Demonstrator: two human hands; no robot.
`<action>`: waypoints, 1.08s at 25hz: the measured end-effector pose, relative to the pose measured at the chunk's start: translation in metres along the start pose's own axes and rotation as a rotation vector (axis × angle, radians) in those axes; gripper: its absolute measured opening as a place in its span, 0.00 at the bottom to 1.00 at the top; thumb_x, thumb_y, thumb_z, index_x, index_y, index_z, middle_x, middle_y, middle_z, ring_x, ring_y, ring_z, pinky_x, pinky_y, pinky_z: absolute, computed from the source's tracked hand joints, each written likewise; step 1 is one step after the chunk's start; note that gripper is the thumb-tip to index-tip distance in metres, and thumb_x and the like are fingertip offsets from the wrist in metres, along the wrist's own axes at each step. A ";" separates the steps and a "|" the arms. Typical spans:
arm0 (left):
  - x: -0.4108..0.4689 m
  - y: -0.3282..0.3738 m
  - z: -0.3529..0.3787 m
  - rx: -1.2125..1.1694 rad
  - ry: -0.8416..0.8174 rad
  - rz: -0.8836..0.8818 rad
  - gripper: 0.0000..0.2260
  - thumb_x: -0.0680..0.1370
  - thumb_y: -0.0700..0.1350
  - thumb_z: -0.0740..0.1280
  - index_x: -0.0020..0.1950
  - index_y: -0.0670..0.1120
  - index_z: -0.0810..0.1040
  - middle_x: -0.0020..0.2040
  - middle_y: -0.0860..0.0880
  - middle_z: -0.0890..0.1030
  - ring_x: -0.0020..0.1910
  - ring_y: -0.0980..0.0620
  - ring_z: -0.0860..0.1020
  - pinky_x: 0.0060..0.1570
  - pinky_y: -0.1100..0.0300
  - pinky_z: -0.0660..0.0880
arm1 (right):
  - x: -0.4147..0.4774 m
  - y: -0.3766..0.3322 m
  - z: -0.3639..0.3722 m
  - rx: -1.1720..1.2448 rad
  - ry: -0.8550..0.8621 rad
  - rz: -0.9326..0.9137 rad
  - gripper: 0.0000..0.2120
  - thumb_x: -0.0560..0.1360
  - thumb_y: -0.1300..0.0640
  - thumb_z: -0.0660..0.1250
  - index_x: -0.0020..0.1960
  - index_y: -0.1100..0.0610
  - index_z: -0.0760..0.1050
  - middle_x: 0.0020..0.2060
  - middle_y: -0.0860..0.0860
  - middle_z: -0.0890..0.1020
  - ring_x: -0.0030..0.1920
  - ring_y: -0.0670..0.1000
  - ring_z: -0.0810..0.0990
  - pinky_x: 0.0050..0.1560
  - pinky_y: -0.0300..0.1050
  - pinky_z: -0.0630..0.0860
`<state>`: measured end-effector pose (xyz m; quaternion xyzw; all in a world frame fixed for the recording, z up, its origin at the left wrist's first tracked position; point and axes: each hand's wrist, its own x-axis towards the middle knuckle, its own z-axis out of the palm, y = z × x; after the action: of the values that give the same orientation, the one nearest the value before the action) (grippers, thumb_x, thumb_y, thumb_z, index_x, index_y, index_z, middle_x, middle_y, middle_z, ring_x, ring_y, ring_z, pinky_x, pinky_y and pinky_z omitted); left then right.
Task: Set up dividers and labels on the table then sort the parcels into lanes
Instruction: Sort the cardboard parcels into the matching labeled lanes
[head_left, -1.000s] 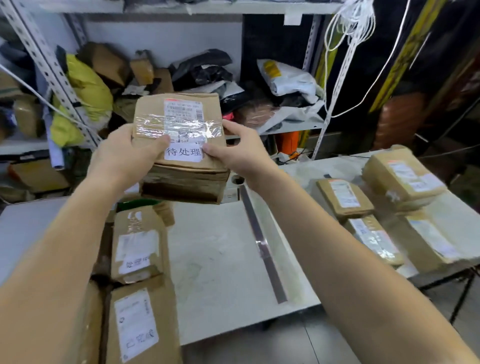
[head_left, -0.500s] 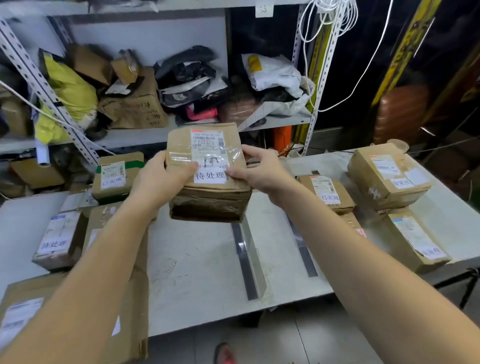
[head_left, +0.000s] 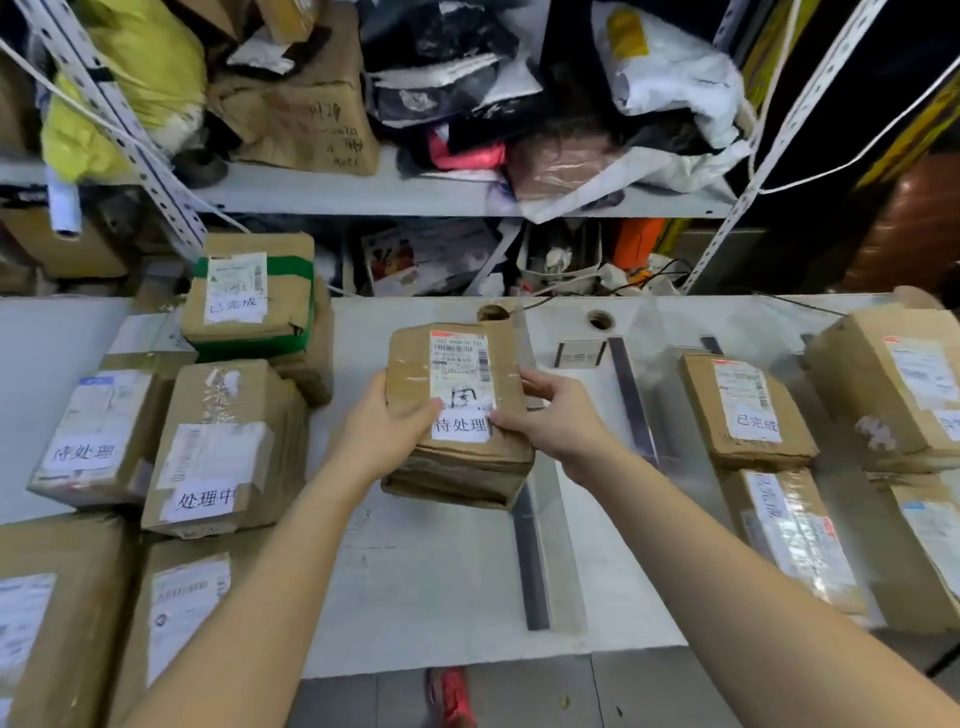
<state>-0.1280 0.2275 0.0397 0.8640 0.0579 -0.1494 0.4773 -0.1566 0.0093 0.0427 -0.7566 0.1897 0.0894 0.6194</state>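
I hold a brown taped parcel (head_left: 457, 457) with a white label reading 待处理 over the middle of the white table (head_left: 436, 587). My left hand (head_left: 387, 426) grips its left side and my right hand (head_left: 553, 415) grips its right side. Just below and right of the parcel lies a dark metal divider strip (head_left: 530, 561). A second divider strip (head_left: 631, 395) lies further right, with a small label card (head_left: 579, 353) at its far end. A pile of parcels (head_left: 218, 441) lies on the left, and labelled parcels (head_left: 748, 410) fill the right lane.
Behind the table stands a metal shelf (head_left: 363, 192) crowded with bags and boxes. A green-taped box (head_left: 249, 291) tops the left pile. More boxes (head_left: 893, 384) sit at the far right. A red shoe (head_left: 452, 696) shows on the floor at the table's near edge.
The parcel has come down from chest height toward the table's middle, still held in both hands. My head has tilted down, so more of the table shows.
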 end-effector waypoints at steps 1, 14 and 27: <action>0.005 -0.012 0.005 0.014 -0.009 -0.018 0.24 0.73 0.63 0.72 0.67 0.60 0.73 0.59 0.59 0.81 0.60 0.52 0.79 0.60 0.50 0.76 | 0.005 0.010 0.008 -0.011 0.002 0.028 0.32 0.69 0.63 0.81 0.71 0.54 0.77 0.60 0.47 0.82 0.58 0.51 0.84 0.56 0.52 0.84; 0.013 -0.063 0.037 -0.074 -0.092 -0.066 0.32 0.78 0.53 0.72 0.78 0.58 0.61 0.64 0.56 0.79 0.62 0.52 0.76 0.62 0.55 0.73 | 0.020 0.050 0.046 -0.377 0.217 0.102 0.27 0.69 0.62 0.77 0.67 0.51 0.79 0.58 0.47 0.85 0.58 0.51 0.82 0.56 0.46 0.80; -0.017 0.002 -0.078 0.846 0.271 0.117 0.34 0.80 0.58 0.66 0.81 0.49 0.58 0.73 0.45 0.71 0.69 0.44 0.72 0.62 0.49 0.75 | 0.023 -0.057 0.041 -1.042 -0.056 -0.497 0.35 0.75 0.43 0.70 0.79 0.47 0.64 0.80 0.48 0.63 0.77 0.58 0.66 0.72 0.57 0.68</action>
<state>-0.1275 0.2928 0.0856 0.9968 0.0047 -0.0184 0.0775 -0.1088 0.0544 0.0772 -0.9809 -0.0793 0.0431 0.1720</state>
